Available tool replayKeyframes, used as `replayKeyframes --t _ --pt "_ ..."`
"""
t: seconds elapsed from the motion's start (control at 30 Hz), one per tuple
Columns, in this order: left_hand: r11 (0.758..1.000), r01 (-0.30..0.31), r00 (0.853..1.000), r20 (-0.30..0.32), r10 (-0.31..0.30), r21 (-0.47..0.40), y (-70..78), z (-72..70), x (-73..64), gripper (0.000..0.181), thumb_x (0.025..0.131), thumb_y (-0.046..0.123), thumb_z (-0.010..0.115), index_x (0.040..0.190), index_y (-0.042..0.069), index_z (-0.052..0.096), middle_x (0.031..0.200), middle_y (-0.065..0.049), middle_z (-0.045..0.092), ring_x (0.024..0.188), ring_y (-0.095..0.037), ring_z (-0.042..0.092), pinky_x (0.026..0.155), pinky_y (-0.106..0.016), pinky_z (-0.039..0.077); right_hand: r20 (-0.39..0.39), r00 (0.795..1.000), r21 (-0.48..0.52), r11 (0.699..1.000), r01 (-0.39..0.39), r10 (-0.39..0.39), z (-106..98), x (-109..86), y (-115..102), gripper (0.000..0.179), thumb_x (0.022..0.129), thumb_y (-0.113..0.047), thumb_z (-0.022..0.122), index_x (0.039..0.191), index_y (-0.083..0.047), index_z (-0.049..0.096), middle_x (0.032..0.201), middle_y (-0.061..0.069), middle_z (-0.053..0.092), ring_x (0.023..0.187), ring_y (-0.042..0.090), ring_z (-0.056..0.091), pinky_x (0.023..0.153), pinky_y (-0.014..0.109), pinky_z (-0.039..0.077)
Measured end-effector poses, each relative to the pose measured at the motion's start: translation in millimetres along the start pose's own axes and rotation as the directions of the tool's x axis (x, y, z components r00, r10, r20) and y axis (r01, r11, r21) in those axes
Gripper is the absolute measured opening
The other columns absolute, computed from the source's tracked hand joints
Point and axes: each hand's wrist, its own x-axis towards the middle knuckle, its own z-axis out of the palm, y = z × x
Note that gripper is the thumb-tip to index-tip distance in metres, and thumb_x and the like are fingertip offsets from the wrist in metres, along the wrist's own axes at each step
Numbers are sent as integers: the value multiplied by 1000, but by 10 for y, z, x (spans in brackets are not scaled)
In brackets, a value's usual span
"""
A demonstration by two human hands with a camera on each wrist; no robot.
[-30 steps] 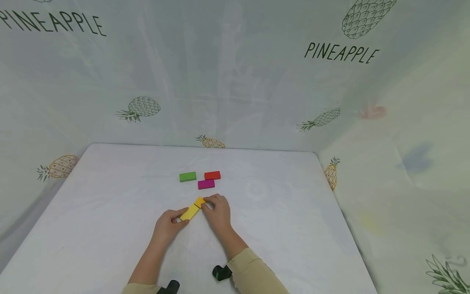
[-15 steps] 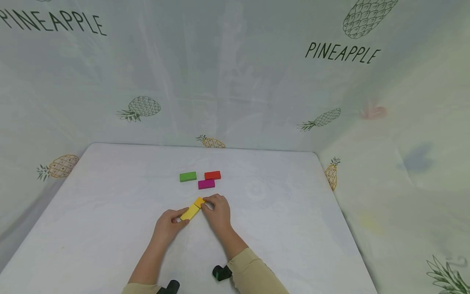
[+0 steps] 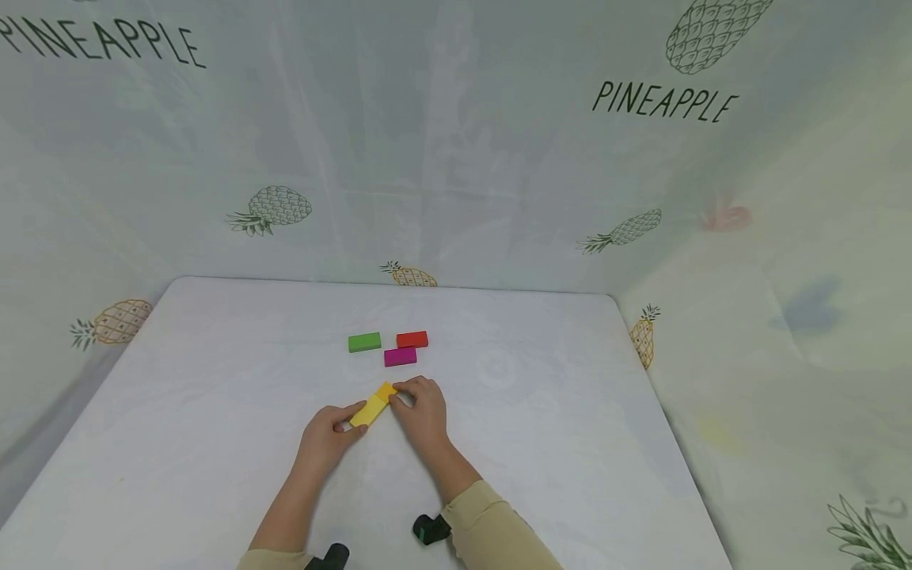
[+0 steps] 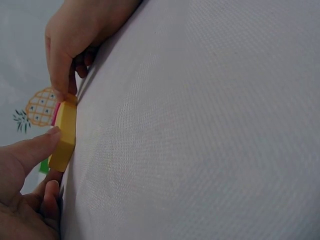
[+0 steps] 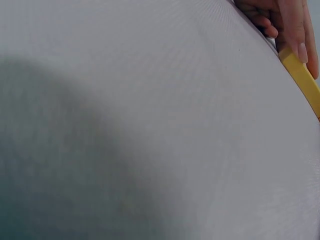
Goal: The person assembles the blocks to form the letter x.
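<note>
In the head view, my left hand (image 3: 324,437) pinches a yellow block (image 3: 366,413) between thumb and fingers, low over the white table. My right hand (image 3: 426,413) pinches a second, deeper yellow block (image 3: 385,393) at its upper right end. The two blocks lie end to end in a slanting line. In the left wrist view, the left thumb presses the broad face of the yellow block (image 4: 63,135), and the right fingers cover most of the deeper yellow block (image 4: 71,99). The right wrist view catches the left fingers (image 5: 293,25) on the yellow block (image 5: 302,79).
Beyond the hands lie a green block (image 3: 364,343), a red block (image 3: 412,340) and a magenta block (image 3: 400,358), the last two close together. The white table (image 3: 541,443) ends at a pineapple-printed curtain (image 3: 456,158). Black devices (image 3: 431,530) sit at both wrists.
The thin dark gap between the two yellow blocks has closed up; the right fingers have shifted very slightly left. The green, red and magenta blocks have stayed put.
</note>
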Motion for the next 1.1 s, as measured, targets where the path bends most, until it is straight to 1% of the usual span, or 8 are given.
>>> replayKeyframes --t 0.33,0.63,0.87,1.1 --pt "1000 -5 1000 -1 5 16 -7 -6 6 44 84 12 76 127 12 67 96 -7 56 75 -21 42 61 -32 37 3 1000 -17 1000 15 -15 -8 -5 -17 20 87 -25 74 106 -20 77 91 -16 61 92 7 54 84 27 47" --pt "1000 -3 1000 -6 4 20 -4 0 11 45 83 12 77 127 12 67 93 -7 54 75 -21 41 60 -32 35 4 1000 -24 1000 16 -16 -10 -9 -28 20 87 -26 74 106 -20 76 91 -16 61 92 7 54 84 27 47" --pt "1000 -1 1000 -12 1 17 -12 11 18 45 83 12 77 127 13 67 95 -7 55 75 -20 42 59 -31 36 20 1000 -19 1000 -5 6 -25 -11 -41 21 88 -27 73 107 -21 76 92 -17 60 92 6 53 84 26 47" --pt "1000 4 1000 -10 -4 17 -7 13 17 45 83 12 77 127 13 67 95 -8 55 75 -20 42 60 -31 36 17 1000 1 1000 -10 10 -31 -17 -50 20 88 -26 73 107 -20 75 93 -15 60 93 7 54 85 27 47"
